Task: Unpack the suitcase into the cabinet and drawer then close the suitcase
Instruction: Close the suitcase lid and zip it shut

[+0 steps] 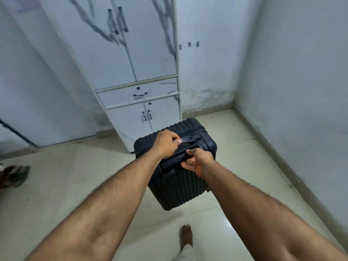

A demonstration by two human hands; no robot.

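A black ribbed hard-shell suitcase [178, 189] stands upright and closed on the tiled floor in front of a white cabinet [120, 59]. My left hand [165, 143] grips the carry handle [188, 139] on the suitcase's top. My right hand [196, 161] grips the telescopic pull handle [177, 159] beside it. The cabinet's tall double doors are shut. Below them sits a shut drawer [138, 95], and under that a pair of small shut doors [146, 117].
A white wall [291, 81] runs along the right and meets the floor close to the suitcase. My bare foot [186, 236] stands on the pale tiles behind the suitcase. Sandals [15, 176] lie at the far left edge.
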